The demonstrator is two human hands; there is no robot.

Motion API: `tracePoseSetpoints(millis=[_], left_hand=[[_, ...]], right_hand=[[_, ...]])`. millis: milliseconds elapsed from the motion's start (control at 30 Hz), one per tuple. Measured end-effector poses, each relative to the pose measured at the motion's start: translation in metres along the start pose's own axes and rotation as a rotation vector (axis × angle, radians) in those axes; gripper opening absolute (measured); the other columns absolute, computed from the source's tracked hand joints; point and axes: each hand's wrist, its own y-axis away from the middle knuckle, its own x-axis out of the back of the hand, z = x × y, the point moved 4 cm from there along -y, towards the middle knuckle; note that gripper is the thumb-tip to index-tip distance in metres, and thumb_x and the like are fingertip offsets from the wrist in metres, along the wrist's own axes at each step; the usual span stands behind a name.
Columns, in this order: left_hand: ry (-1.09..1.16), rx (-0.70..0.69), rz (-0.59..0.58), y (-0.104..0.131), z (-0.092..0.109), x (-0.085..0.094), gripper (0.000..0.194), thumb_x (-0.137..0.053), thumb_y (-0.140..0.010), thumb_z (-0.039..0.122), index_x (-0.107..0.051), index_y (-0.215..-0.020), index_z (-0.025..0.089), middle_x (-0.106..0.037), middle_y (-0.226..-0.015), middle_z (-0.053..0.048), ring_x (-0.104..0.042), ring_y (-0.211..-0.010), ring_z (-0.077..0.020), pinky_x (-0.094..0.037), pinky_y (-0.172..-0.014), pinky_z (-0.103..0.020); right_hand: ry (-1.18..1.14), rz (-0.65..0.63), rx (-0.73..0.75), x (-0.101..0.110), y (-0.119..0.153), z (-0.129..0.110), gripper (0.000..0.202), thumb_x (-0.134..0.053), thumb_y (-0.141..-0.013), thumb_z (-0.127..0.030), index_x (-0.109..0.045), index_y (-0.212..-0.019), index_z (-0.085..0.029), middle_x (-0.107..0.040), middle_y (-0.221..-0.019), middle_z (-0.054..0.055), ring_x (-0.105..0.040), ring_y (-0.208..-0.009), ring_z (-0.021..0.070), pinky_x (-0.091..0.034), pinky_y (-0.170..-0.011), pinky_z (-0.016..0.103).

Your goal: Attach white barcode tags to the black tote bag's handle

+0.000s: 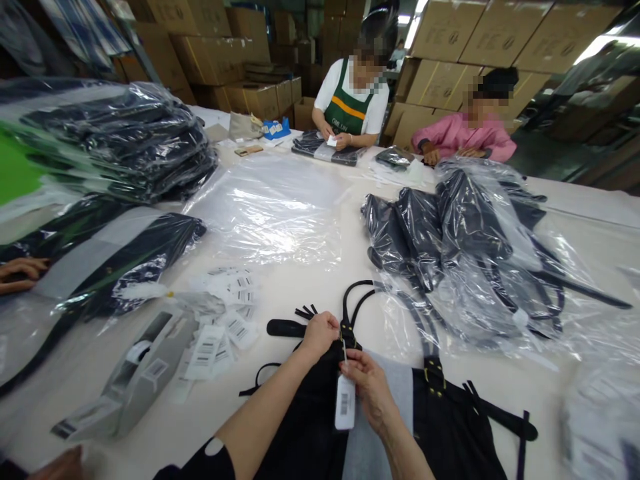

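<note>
A black handbag (450,420) with a light grey middle panel lies on the white table in front of me, its looped handles pointing away. My left hand (321,333) is closed at the base of the left handle, beside the metal buckle; its fingertips pinch something too small to make out. My right hand (367,380) holds the top of a white barcode tag (345,402) between thumb and fingers. The tag hangs over the bag's front from a thin strip near the buckle.
Barcode labels (220,347) and a grey tape dispenser (145,367) lie left. Plastic-wrapped bags (460,227) are at the right, more (125,140) at the left. Clear plastic sheets (275,207) lie mid-table. Two people sit or stand across; another person's hand (23,273) is at the left edge.
</note>
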Motion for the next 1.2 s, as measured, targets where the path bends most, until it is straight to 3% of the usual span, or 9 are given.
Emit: tracePoseSetpoints(millis=[133,267,433,533,667,833,1033,1200], left_hand=[[0.256,0.068,-0.166,0.008,-0.002,0.005,0.020,-0.057,-0.054,-0.002,-0.053,-0.065,0.015,-0.053,-0.052,0.005,-0.047,-0.049,-0.0092,-0.036,-0.051,-0.023],[0.525,0.072,-0.286,0.019,-0.001,0.011,0.022,-0.065,-0.045,0.008,-0.056,-0.065,0.013,-0.055,-0.053,0.003,-0.048,-0.050,-0.0084,-0.034,-0.051,-0.022],[0.805,0.003,-0.291,0.033,-0.004,0.021,0.034,-0.073,-0.042,0.020,-0.055,-0.071,0.014,-0.057,-0.061,0.002,-0.052,-0.060,-0.0079,-0.039,-0.063,-0.022],[0.855,-0.011,-0.273,0.042,-0.013,0.024,0.037,-0.074,-0.047,0.023,-0.056,-0.078,0.014,-0.057,-0.059,0.002,-0.049,-0.056,-0.0077,-0.033,-0.054,-0.020],[0.838,0.015,-0.251,0.053,-0.027,0.026,0.042,-0.075,-0.048,0.021,-0.058,-0.086,0.012,-0.066,-0.072,-0.005,-0.043,-0.047,-0.0051,-0.022,-0.045,-0.020],[0.832,-0.018,-0.210,0.059,-0.030,0.024,0.046,-0.074,-0.053,0.024,-0.058,-0.095,0.014,-0.067,-0.099,-0.010,-0.050,-0.054,-0.0061,-0.030,-0.050,-0.021],[0.568,-0.196,-0.410,0.091,-0.026,0.012,0.040,-0.065,-0.068,0.025,-0.060,-0.106,0.016,-0.068,-0.102,-0.008,-0.060,-0.084,-0.0171,-0.042,-0.077,-0.029],[0.122,-0.403,-0.189,0.122,-0.032,0.009,0.038,-0.053,-0.073,0.019,-0.058,-0.110,0.021,-0.065,-0.107,-0.005,-0.059,-0.095,-0.0194,-0.045,-0.077,-0.029]], right_hand=[[-0.016,-0.030,-0.053,0.005,0.003,0.002,0.048,-0.086,-0.040,-0.025,-0.063,-0.081,-0.015,-0.067,-0.063,0.001,-0.059,-0.054,0.0124,-0.044,-0.055,0.023],[-0.017,-0.048,-0.082,0.006,0.001,0.004,0.043,-0.086,-0.042,-0.025,-0.064,-0.077,-0.015,-0.067,-0.062,0.000,-0.057,-0.051,0.0110,-0.043,-0.051,0.022],[-0.004,-0.064,-0.146,0.005,0.001,0.005,0.038,-0.085,-0.045,-0.032,-0.062,-0.070,-0.015,-0.062,-0.055,-0.002,-0.053,-0.047,0.0078,-0.041,-0.046,0.018],[0.003,-0.099,-0.190,0.003,0.002,0.004,0.038,-0.085,-0.046,-0.034,-0.061,-0.069,-0.014,-0.062,-0.056,-0.002,-0.054,-0.048,0.0079,-0.042,-0.046,0.017],[0.011,-0.166,-0.227,0.003,0.003,0.003,0.040,-0.085,-0.047,-0.033,-0.063,-0.074,-0.014,-0.061,-0.056,-0.002,-0.052,-0.047,0.0071,-0.038,-0.042,0.016],[0.043,-0.207,-0.259,0.002,0.002,0.000,0.042,-0.086,-0.042,-0.033,-0.065,-0.071,-0.011,-0.059,-0.053,0.000,-0.047,-0.042,0.0067,-0.028,-0.038,0.017],[0.037,-0.163,-0.196,-0.007,0.007,0.003,0.039,-0.085,-0.043,-0.034,-0.069,-0.069,-0.010,-0.064,-0.058,0.004,-0.048,-0.047,0.0077,-0.027,-0.042,0.019],[-0.036,-0.079,-0.116,-0.009,0.004,0.011,0.035,-0.086,-0.039,-0.034,-0.067,-0.060,-0.012,-0.062,-0.052,0.001,-0.049,-0.047,0.0095,-0.033,-0.048,0.022]])
